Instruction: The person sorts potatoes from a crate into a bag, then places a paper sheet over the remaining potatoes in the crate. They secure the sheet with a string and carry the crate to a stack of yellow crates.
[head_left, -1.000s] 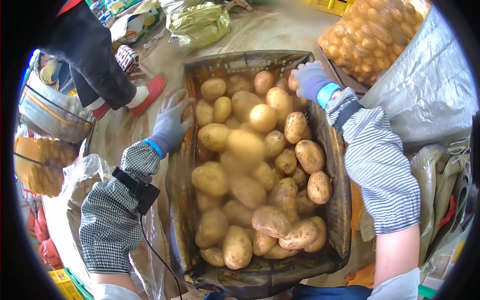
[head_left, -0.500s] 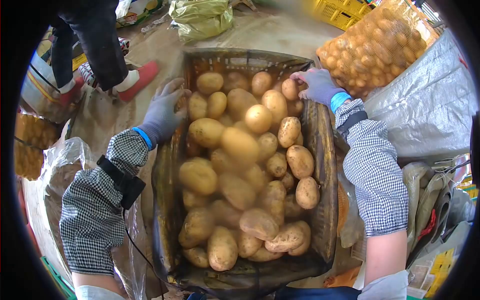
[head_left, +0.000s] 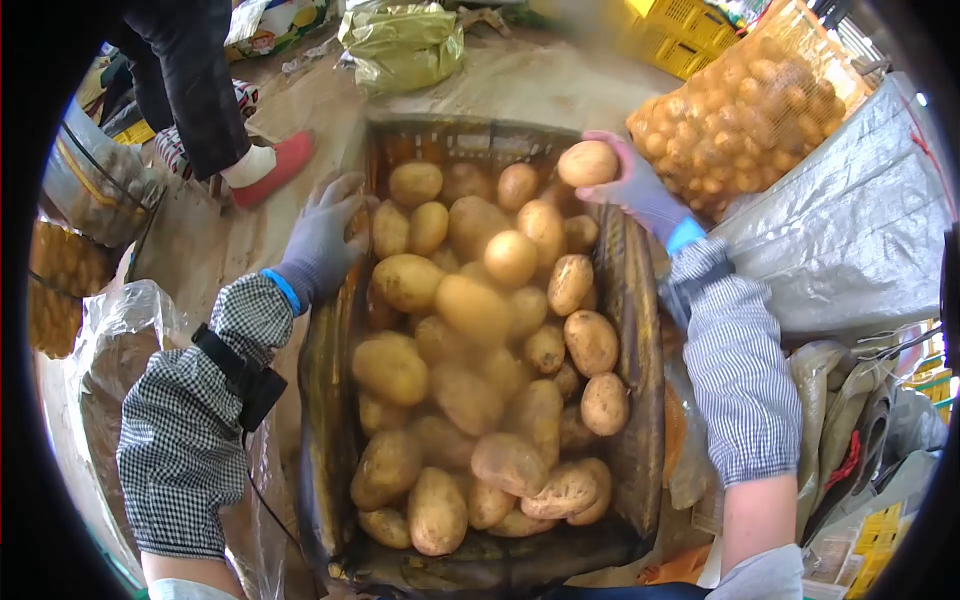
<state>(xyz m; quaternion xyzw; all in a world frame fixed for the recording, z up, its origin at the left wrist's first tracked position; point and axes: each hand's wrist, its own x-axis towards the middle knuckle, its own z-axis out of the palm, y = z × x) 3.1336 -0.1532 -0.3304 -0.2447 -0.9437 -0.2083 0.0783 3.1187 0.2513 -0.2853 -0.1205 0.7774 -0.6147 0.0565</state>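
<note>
A dark, dirt-stained crate (head_left: 632, 400) full of loose potatoes (head_left: 437, 510) stands in front of me. My right hand (head_left: 640, 195), in a grey-purple glove, grips a potato (head_left: 588, 163) over the crate's far right corner. The potato sits between the thumb and fingers, lifted above the others. At the far left side of the crate is my gloved left hand (head_left: 318, 240), its fingers curled over the rim. A blur hides part of the potatoes in the middle.
A mesh sack of potatoes (head_left: 740, 115) stands beyond the crate on the right, beside a silver sheet (head_left: 830, 220). Yellow crates (head_left: 685, 35) and a greenish plastic bag (head_left: 402, 45) lie at the back. A person in a red shoe (head_left: 275, 170) stands at far left.
My right hand has taken a potato from the crate's far right corner and raised it. My left hand stays at the left rim. The view has shifted slightly.
</note>
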